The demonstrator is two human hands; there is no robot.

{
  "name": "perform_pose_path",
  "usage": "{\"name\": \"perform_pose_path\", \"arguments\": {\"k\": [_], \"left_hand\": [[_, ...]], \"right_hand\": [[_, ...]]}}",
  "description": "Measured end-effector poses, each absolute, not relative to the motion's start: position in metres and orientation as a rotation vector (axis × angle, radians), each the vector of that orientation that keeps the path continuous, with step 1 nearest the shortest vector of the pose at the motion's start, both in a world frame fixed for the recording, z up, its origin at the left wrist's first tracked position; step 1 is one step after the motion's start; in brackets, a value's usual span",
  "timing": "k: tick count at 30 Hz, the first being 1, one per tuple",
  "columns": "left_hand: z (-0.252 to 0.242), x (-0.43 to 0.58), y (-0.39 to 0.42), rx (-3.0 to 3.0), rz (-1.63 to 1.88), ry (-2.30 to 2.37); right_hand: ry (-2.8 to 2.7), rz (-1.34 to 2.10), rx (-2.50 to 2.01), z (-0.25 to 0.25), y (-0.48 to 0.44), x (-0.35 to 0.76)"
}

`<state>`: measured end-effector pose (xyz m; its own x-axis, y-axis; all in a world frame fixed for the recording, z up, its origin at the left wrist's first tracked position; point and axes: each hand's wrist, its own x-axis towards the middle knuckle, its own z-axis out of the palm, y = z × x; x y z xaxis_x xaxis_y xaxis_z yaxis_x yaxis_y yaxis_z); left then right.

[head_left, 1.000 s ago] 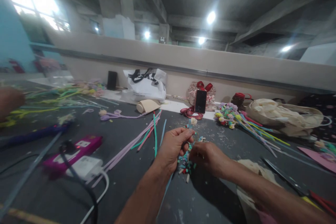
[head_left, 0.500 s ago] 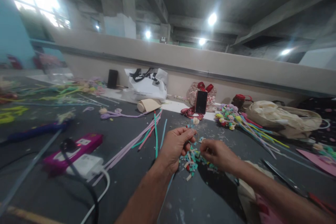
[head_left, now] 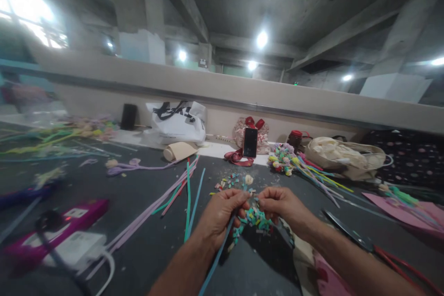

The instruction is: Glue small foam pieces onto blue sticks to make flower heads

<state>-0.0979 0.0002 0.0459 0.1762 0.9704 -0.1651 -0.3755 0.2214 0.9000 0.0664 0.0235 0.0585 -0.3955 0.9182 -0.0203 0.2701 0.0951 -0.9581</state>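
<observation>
My left hand [head_left: 221, 215] is closed around a thin light-blue stem [head_left: 215, 259] that runs down toward me. A small cream flower bud [head_left: 249, 179] sits at the stem's top, just above my fingers. My right hand [head_left: 282, 204] pinches at the same spot, fingertips nearly touching the left ones; what it pinches is too small to name. Under both hands lies a heap of small colourful cut scraps [head_left: 255, 218] on the dark grey table [head_left: 145, 240].
Loose pink, teal and red stems [head_left: 175, 189] lie left of my hands. A magenta power strip [head_left: 55, 226] with a white plug is at lower left. A phone [head_left: 250, 142], a white bag [head_left: 178, 122], a finished flower bunch [head_left: 287, 159] and scissors [head_left: 350, 236] sit around.
My hands have come together and lower, closer to me. The right hand moved left to meet the left at the stem top. The view tilted and shifted rightward.
</observation>
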Motion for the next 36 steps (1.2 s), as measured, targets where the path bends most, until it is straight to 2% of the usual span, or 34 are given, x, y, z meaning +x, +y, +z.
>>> {"name": "perform_pose_path", "arguments": {"k": [15, 36], "left_hand": [[0.040, -0.088, 0.001, 0.900, 1.131, 0.986], [0.042, -0.088, -0.002, 0.795, 1.069, 0.928]], "right_hand": [[-1.733, 1.292, -1.132, 0.054, 0.018, 0.054], [-1.463, 1.487, -0.965, 0.052, 0.017, 0.065]]}}
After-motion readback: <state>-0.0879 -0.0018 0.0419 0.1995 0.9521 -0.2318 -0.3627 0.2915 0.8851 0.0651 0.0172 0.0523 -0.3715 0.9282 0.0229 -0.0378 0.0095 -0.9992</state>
